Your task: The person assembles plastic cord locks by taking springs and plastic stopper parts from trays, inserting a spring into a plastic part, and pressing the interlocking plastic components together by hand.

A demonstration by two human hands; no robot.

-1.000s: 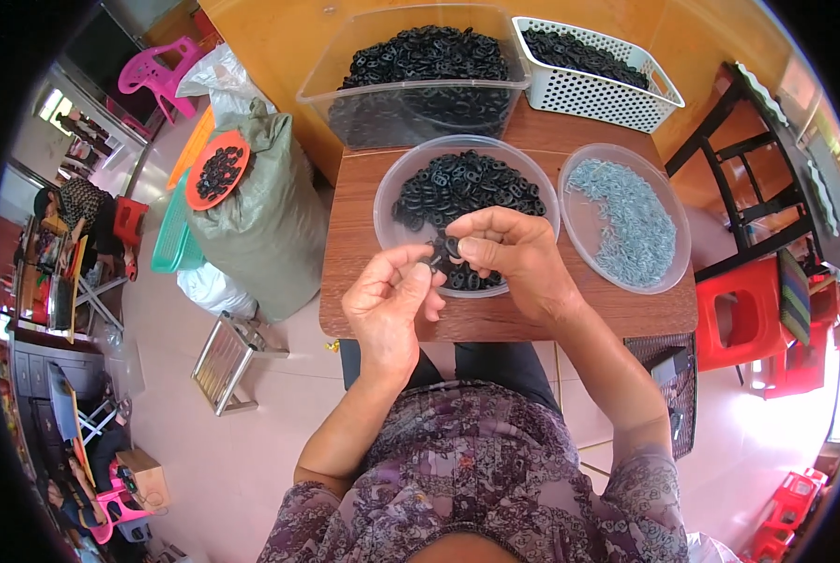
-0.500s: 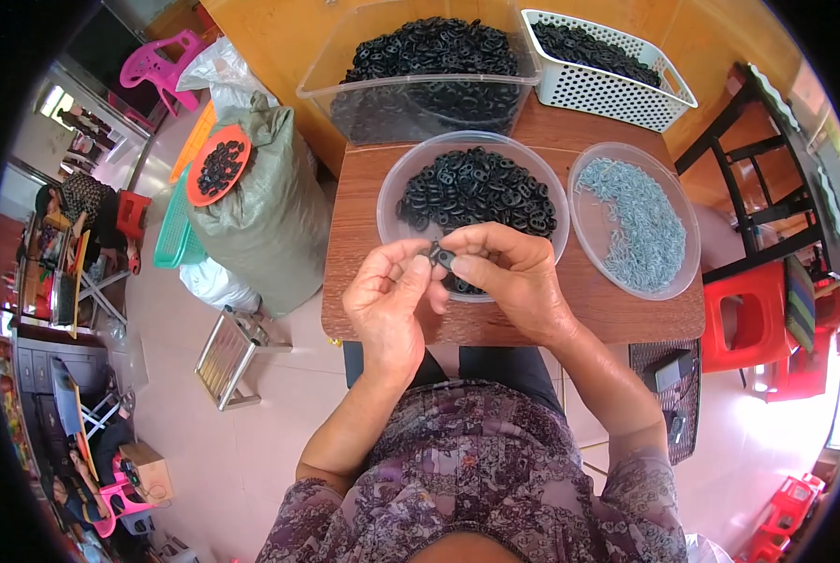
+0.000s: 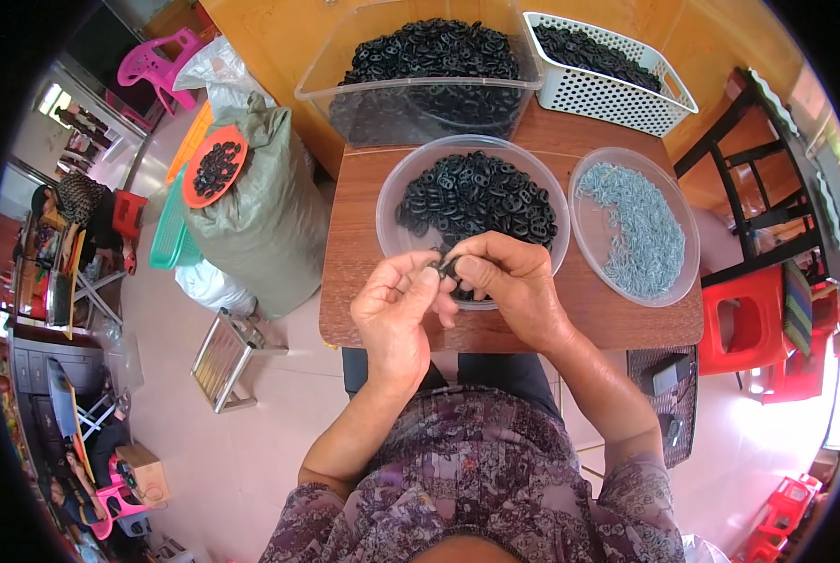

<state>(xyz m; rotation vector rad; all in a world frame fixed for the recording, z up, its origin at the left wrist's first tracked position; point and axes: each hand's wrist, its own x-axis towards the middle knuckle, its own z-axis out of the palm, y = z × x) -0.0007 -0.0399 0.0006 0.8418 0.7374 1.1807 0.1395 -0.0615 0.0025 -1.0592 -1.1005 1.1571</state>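
Tubs (image 3: 405,233) of loose black parts (image 3: 476,192) suggest a workshop.

A small black piece (image 3: 449,268) is being pinched by the left hand (image 3: 393,310) and the right hand (image 3: 514,286) together, in a close grip. It is being held over the near side of a round, clear tub (image 3: 406,228). Its outline is being partly covered by that grip, and its exact shape is being hidden.
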